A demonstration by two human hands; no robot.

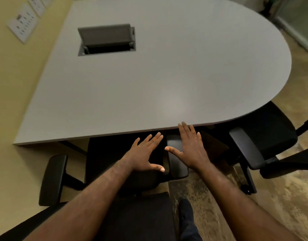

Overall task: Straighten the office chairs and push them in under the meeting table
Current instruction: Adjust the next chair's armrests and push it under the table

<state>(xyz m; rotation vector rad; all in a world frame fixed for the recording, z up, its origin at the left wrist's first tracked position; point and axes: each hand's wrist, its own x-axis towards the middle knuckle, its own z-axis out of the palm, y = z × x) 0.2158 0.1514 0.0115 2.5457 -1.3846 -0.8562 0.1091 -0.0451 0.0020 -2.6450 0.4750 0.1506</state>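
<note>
A black office chair [106,153] stands right below me, its seat partly under the near edge of the grey meeting table [149,84]. Its left armrest [53,178] sticks out beside the wall; its right armrest [177,164] lies between my hands. My left hand [146,153] hovers flat over the seat with fingers spread, holding nothing. My right hand [191,146] is spread too, over the right armrest, fingertips at the table edge. A second black chair [268,133] stands to the right, turned at an angle, seat partly under the table's rounded end.
A cable box [106,40] with its lid raised is set in the tabletop. A yellow wall with socket plates [23,23] runs along the left. My shoe [185,213] stands on patterned carpet [271,206]. A glass partition is at the far right.
</note>
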